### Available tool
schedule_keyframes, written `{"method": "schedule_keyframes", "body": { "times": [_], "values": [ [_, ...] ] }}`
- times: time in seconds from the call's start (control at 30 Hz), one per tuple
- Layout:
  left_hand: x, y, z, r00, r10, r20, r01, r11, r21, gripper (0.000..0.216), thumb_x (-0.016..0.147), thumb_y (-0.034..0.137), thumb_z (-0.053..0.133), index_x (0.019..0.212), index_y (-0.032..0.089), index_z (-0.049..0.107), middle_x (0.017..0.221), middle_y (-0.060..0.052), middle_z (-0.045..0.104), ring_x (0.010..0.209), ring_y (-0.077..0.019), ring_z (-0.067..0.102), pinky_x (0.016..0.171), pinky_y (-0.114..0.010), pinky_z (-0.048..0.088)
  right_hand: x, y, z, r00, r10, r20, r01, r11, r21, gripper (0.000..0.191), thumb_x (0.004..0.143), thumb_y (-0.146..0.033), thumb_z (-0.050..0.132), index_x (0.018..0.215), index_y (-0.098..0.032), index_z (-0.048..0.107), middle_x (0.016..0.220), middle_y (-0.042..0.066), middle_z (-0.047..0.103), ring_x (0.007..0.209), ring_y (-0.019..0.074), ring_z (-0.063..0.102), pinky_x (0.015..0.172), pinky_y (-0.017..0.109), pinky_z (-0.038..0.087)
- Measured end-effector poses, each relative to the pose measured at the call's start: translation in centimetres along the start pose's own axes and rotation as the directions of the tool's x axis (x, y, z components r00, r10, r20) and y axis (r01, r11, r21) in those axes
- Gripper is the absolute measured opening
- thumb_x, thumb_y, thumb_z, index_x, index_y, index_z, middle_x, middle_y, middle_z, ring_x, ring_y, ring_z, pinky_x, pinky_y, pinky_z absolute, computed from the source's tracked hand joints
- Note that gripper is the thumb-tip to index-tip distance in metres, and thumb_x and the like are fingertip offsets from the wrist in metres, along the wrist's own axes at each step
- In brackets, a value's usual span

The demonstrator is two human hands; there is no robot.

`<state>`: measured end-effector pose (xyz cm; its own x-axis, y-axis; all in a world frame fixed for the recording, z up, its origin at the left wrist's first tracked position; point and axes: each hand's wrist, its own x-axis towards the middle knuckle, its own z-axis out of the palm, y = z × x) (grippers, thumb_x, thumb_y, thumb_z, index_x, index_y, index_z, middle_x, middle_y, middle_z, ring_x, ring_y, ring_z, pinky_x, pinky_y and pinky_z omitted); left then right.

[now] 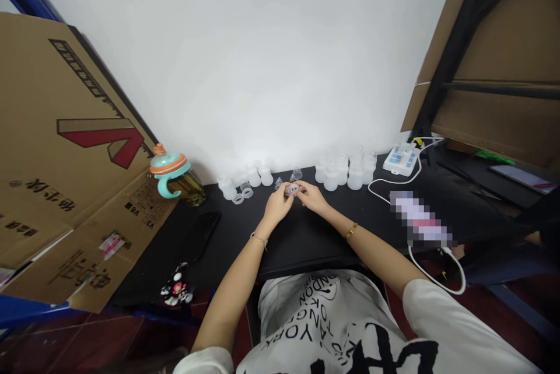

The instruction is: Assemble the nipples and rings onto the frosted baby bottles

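Note:
My left hand (277,206) and my right hand (311,196) meet over the black table (306,234), fingers pinched on a small clear plastic part (292,189) held between them. Two small clear pieces (297,174) lie just behind the hands. Several small white plastic bottles (258,175) stand to the back left with clear rings (243,193) beside them. A second cluster of white bottles (345,172) stands to the back right by the wall.
A large cardboard box (65,158) leans at the left. A teal-lidded drinking jug (175,178) stands near it. A black phone (203,231) lies on the table. A white power strip (402,159) with cable is at right, beside a dark shelf frame (455,47).

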<state>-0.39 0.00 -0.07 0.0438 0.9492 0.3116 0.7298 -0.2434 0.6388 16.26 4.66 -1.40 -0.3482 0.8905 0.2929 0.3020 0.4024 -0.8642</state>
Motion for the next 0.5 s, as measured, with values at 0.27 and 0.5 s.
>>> {"method": "schedule_keyframes", "body": {
  "times": [0.27,0.5],
  "values": [
    [0.29,-0.13,0.02,0.998,-0.024,-0.064,0.017,0.994,-0.108,0.030,0.094,0.025,0.059,0.125,0.024,0.059,0.104,-0.002,0.079,0.065,-0.0137,0.069,0.071,-0.027,0.052,-0.13,-0.09,0.10,0.998,-0.045,-0.037,0.042,0.996,-0.076,0.031,0.090,-0.026,0.058,0.118,-0.021,0.070,0.092,0.001,0.073,0.060,0.0131,0.061,0.063,0.025,0.049],
    [0.23,0.07,-0.25,0.986,-0.007,-0.168,-0.014,0.992,-0.125,0.021,0.092,0.032,0.062,0.110,0.022,0.065,0.104,-0.003,0.077,0.060,-0.0106,0.064,0.066,-0.025,0.049,-0.06,-0.19,0.02,0.998,-0.065,-0.024,0.061,0.989,-0.132,0.019,0.094,-0.036,0.057,0.093,-0.020,0.067,0.078,-0.001,0.066,0.063,0.0150,0.061,0.062,0.024,0.044]
  ]
}}
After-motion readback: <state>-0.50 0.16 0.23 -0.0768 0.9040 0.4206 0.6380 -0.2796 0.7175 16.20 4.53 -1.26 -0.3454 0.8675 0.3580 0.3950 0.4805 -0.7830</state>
